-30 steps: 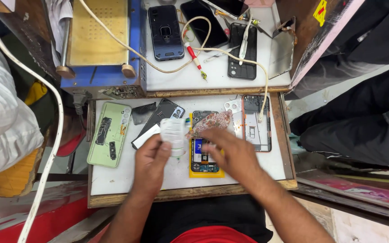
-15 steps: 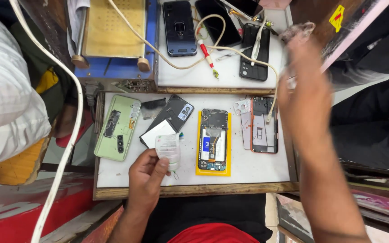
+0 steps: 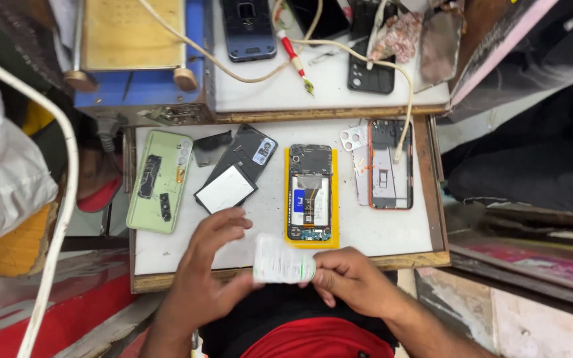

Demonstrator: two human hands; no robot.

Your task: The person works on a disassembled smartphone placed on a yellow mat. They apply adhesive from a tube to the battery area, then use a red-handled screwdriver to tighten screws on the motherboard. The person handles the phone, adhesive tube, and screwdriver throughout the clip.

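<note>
Our right hand (image 3: pixel 349 282) has returned; both hands pinch the white film strip (image 3: pixel 283 265), left hand (image 3: pixel 210 265) opposite, lengthwise between them.

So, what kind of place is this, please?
Most likely a phone repair bench: an opened phone in a yellow frame, a green back cover and a blue heating machine lie around, while both hands hold a small white sheet.

top phones (image 3: pixel 249 26) cropped, label (image 3: pixel 284 262) print blurred

White worktop (image 3: pixel 167 248), wooden edging; upper shelf (image 3: pixel 260 99); red floor (image 3: pixel 81 311) below left
</note>
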